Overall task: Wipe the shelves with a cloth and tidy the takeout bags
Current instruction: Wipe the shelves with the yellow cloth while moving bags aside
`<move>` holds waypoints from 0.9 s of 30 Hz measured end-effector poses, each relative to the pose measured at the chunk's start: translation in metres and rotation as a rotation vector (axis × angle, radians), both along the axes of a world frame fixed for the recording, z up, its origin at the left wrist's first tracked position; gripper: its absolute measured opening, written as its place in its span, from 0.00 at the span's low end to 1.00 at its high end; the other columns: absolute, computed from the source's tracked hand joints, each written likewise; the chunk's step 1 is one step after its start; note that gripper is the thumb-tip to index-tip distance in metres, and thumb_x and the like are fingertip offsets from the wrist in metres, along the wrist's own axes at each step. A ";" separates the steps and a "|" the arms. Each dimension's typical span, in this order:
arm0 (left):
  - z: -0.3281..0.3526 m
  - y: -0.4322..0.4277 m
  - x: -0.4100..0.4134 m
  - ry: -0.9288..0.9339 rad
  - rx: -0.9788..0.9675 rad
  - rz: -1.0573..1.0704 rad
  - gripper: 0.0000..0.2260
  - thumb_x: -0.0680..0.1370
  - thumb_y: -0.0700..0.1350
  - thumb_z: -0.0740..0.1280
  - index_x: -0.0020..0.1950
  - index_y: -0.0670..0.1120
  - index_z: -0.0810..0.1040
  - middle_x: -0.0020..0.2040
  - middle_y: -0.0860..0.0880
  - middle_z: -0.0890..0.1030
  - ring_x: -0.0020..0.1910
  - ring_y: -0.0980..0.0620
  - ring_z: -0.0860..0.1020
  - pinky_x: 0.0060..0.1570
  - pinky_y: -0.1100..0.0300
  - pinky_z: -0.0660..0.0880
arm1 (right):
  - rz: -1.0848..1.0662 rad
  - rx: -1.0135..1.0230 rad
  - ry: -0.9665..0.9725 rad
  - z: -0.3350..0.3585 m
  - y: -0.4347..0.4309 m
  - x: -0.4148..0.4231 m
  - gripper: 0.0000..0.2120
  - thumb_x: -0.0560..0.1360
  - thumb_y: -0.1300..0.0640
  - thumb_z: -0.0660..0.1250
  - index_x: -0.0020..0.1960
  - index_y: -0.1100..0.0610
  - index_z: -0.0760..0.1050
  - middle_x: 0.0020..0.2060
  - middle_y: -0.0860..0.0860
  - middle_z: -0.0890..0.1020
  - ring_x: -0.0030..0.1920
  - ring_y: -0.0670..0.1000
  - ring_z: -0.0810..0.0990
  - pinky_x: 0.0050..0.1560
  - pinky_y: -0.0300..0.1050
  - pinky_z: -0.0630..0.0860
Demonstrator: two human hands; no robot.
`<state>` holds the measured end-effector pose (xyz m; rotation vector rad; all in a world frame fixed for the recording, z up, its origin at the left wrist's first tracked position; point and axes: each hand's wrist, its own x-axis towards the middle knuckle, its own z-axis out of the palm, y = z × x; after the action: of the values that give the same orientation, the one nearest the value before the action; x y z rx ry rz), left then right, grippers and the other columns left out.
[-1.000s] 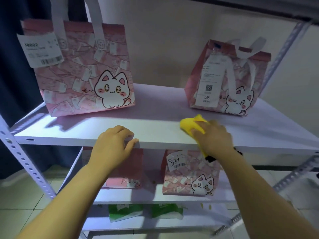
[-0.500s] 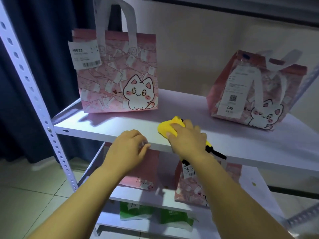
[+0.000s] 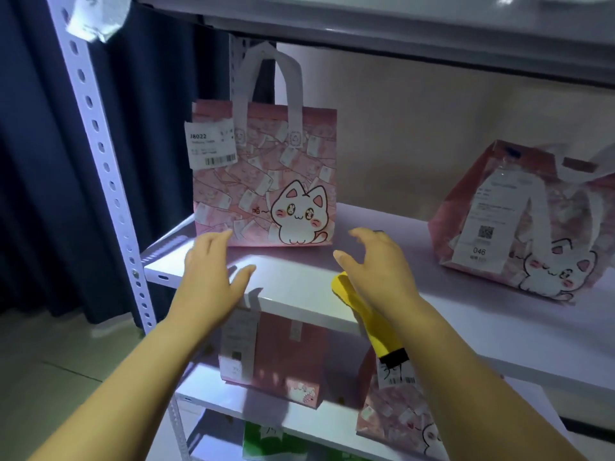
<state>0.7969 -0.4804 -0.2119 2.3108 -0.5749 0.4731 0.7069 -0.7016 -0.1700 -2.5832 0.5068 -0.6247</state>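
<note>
Both hands spread wide, holding nothing: left hand (image 3: 213,277) and right hand (image 3: 376,264) hover either side of the left bag (image 3: 263,181), upright on the shelf (image 3: 299,281). Cloth (image 3: 366,321) drapes over the shelf edge under the right wrist. Likely tidying step; next, grip bag sides. Second bag (image 3: 519,221) cut off right; labels unreadable.

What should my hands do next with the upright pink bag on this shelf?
Probably close both hands on the pink bag and shift it aside. The left hand and right hand are open, flanking its base without touching, and the yellow cloth hangs under the right wrist, ready to wipe the shelf.
</note>
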 end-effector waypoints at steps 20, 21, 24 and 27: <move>0.001 -0.028 0.054 0.212 -0.088 0.036 0.25 0.73 0.50 0.70 0.66 0.45 0.66 0.61 0.44 0.74 0.57 0.46 0.73 0.51 0.61 0.66 | -0.154 0.153 0.088 0.007 -0.035 0.079 0.25 0.71 0.51 0.68 0.65 0.55 0.66 0.59 0.56 0.76 0.57 0.60 0.76 0.55 0.54 0.76; 0.001 -0.032 0.053 0.195 -0.097 0.005 0.27 0.73 0.50 0.70 0.68 0.46 0.65 0.61 0.45 0.73 0.57 0.47 0.73 0.51 0.61 0.65 | -0.180 0.160 0.077 0.005 -0.039 0.077 0.27 0.70 0.51 0.69 0.66 0.56 0.65 0.60 0.57 0.75 0.58 0.60 0.76 0.56 0.54 0.75; -0.001 -0.041 0.049 0.185 -0.096 -0.047 0.26 0.73 0.50 0.70 0.67 0.48 0.64 0.61 0.46 0.69 0.46 0.55 0.69 0.50 0.62 0.66 | -0.214 0.182 0.058 0.002 -0.048 0.074 0.29 0.70 0.52 0.71 0.66 0.57 0.65 0.61 0.58 0.75 0.59 0.60 0.76 0.57 0.54 0.75; -0.002 -0.046 0.048 0.179 -0.082 -0.059 0.23 0.73 0.50 0.69 0.64 0.46 0.64 0.60 0.46 0.69 0.45 0.54 0.68 0.48 0.61 0.67 | -0.226 0.199 0.049 0.001 -0.051 0.074 0.29 0.69 0.52 0.71 0.66 0.57 0.65 0.61 0.58 0.75 0.59 0.60 0.76 0.56 0.53 0.74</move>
<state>0.8450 -0.5267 -0.2143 2.2233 -0.5243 0.2534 0.7807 -0.7527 -0.1690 -2.3769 0.8415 -0.5544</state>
